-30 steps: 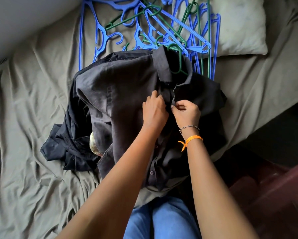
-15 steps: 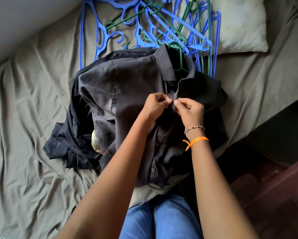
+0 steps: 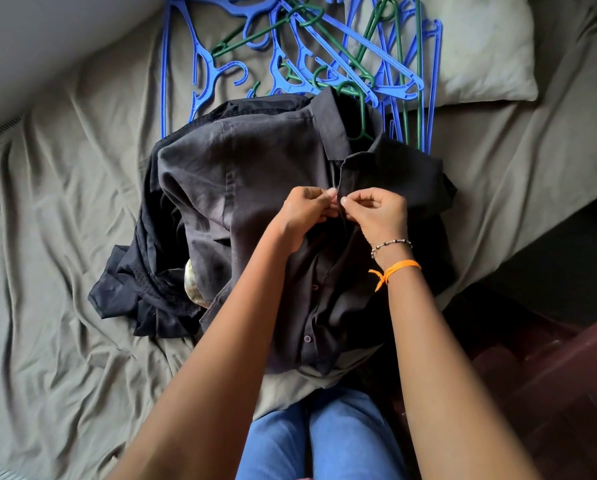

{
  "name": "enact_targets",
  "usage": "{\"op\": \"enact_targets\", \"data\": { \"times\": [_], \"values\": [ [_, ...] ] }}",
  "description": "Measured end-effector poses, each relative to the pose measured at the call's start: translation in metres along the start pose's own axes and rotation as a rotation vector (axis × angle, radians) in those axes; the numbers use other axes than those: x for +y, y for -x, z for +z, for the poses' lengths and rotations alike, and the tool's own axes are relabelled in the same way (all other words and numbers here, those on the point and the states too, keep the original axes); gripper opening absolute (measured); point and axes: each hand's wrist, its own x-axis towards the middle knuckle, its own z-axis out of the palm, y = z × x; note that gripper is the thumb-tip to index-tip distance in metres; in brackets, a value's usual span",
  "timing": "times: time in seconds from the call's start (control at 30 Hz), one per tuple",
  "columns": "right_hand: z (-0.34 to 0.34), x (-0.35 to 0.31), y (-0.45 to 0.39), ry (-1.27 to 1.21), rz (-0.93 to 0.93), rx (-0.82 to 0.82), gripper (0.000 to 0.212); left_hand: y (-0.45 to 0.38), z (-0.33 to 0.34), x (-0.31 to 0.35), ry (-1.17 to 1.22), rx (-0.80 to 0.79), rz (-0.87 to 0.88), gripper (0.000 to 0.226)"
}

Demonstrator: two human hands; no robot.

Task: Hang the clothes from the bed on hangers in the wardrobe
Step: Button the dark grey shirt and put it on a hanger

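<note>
Barely started tbh. Both grips, left hand and right hand, pinch the black shirt placket mid-bed, green hanger already inside; hanger pile by the head edge, untouched.

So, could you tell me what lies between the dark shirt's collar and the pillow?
In the head view, a tangled heap of blue and green hangers lies on the sheet between the shirt's collar and the pillow, overlapping both.
</note>
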Motion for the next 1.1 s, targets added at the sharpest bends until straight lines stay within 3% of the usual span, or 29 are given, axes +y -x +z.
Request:
{"op": "enact_targets", "data": {
  "times": [0.17,0.27,0.33,0.47,0.57,0.67,0.77,0.93,0.97,1.1],
  "values": [
    [0.001,0.004,0.006,-0.019,-0.061,0.002,0.006,0.001,0.01,-0.004,0.061,0.149,0.03,0.027],
    [-0.009,0.001,0.004,-0.363,0.237,-0.166,0.015,-0.001,0.012,-0.003,0.042,0.069,0.013,0.025],
    [-0.014,0.001,-0.003,-0.457,0.418,-0.215,0.019,-0.003,0.013,-0.002,-0.131,0.065,0.021,0.021],
    [0.003,-0.007,-0.026,-0.058,0.284,0.027,0.03,-0.004,0.019,-0.002,-0.75,0.179,0.26,0.013],
    [0.024,-0.022,-0.041,0.146,0.201,0.223,0.044,-0.001,0.022,-0.004,-0.942,0.142,0.327,0.017],
    [0.028,-0.023,-0.053,0.147,0.222,0.324,0.023,-0.004,0.023,0.003,-0.845,0.3,0.362,0.024],
    [0.021,-0.018,-0.055,0.059,0.244,0.347,0.019,-0.017,0.024,0.013,-0.707,0.409,0.368,0.033],
    [0.037,-0.03,-0.06,0.025,0.468,0.185,0.072,-0.036,0.023,0.014,-0.606,0.428,0.292,0.035],
    [0.038,-0.032,-0.064,-0.001,0.499,0.194,0.069,-0.037,0.022,0.013,-0.574,0.457,0.283,0.035],
    [0.026,-0.026,-0.069,-0.099,0.545,0.207,0.021,-0.037,0.019,0.011,-0.511,0.542,0.296,0.035]
  ]
}}
